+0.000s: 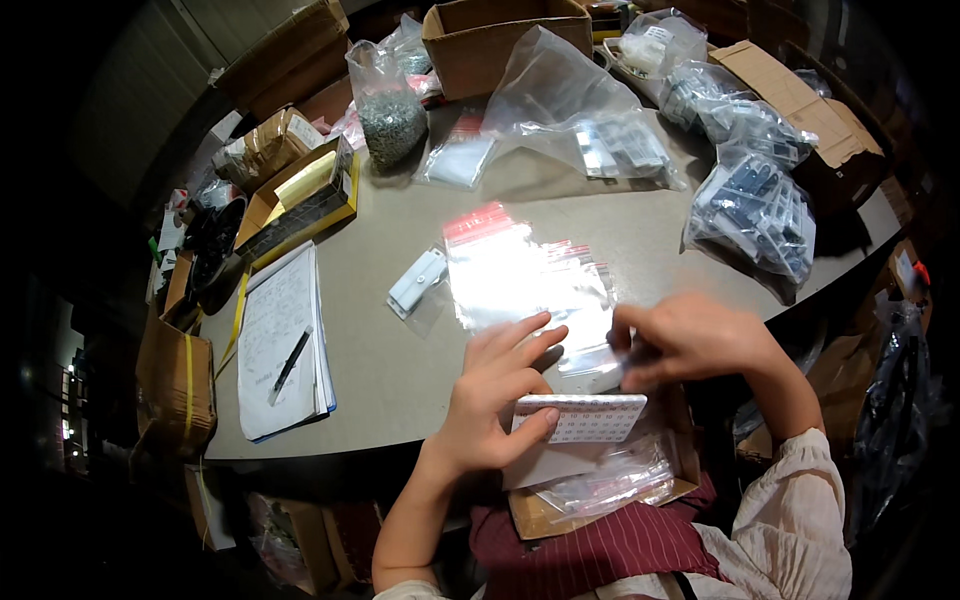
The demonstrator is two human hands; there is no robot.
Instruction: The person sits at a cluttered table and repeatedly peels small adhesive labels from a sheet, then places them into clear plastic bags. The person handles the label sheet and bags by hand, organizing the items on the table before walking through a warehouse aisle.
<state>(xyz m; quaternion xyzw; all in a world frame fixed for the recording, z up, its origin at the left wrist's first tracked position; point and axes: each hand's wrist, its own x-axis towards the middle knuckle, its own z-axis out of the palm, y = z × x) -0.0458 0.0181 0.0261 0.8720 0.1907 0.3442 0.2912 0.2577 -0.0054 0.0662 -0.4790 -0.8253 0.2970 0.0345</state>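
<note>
My left hand rests at the table's near edge, its thumb on a white sheet of small printed labels and its other fingers reaching over the plastic bags. Clear zip-lock bags with red tops lie fanned out in front of it. My right hand is at the near right end of that fan, fingers curled in and smeared by motion; whatever they pinch is hidden. Below the labels, a cardboard box on my lap holds more clear bags. A bagged white plastic part lies left of the fan.
A notepad with a black pen lies at the left. Farther back stand a bag of small metal pieces, an open carton and a large clear bag. Bags of dark parts sit at the right edge.
</note>
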